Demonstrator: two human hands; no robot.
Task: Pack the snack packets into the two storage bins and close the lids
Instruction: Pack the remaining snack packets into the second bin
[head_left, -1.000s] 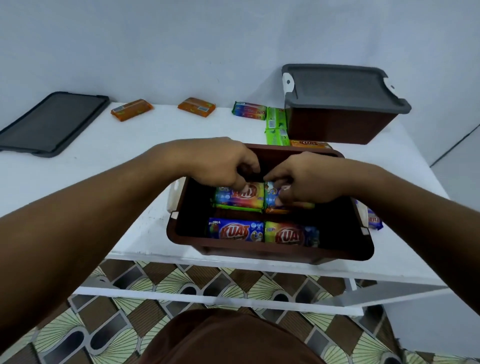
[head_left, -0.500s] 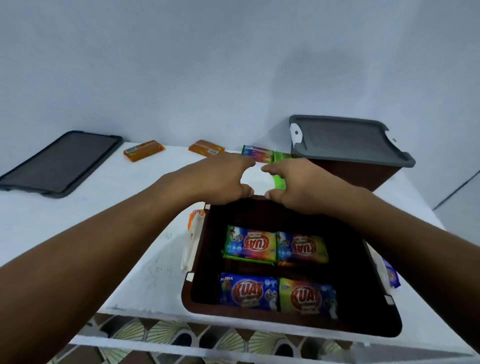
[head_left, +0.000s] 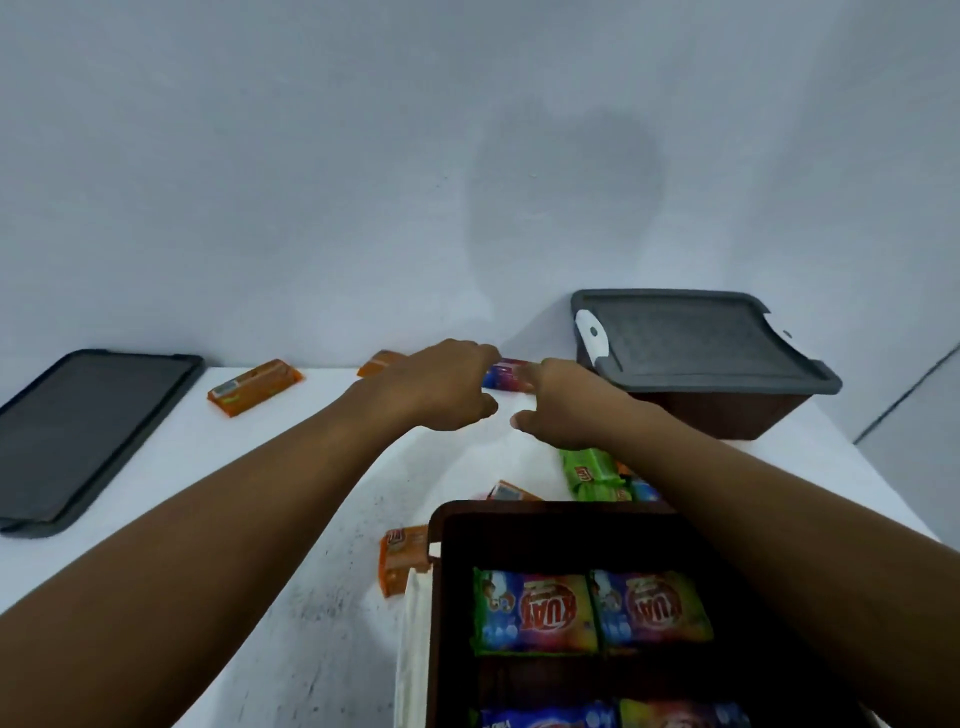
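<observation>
At the far left of the frame a loose grey lid (head_left: 78, 436) lies flat on the white worktop (head_left: 311, 467), needed only once the packing is done. Right of it, an orange snack packet (head_left: 254, 387) sits near the back wall, well apart from everything else. Another orange packet (head_left: 402, 558) lies lower down, just beside the open brown bin (head_left: 550, 512). The left hand (head_left: 441, 387), centre frame, has its fingers loosely curled and holds nothing. Just to its right a blue snack packet (head_left: 506, 375) lies at the back of the worktop, and it looks like the one being gone for. The right hand (head_left: 561, 410) is relaxed and empty, its fingertips at the packet's near edge; whether they touch it I cannot tell. One hand could pinch this packet by its long sides, while the other takes a nearer one, perhaps from the green packets (head_left: 592, 470) just beyond the bin's far rim. The bin at lower right shows four packets laid flat in two rows, so new ones should go in flat too, keeping the stack below the rim. At the right, the second bin (head_left: 691, 348) stands with its lid on.
</observation>
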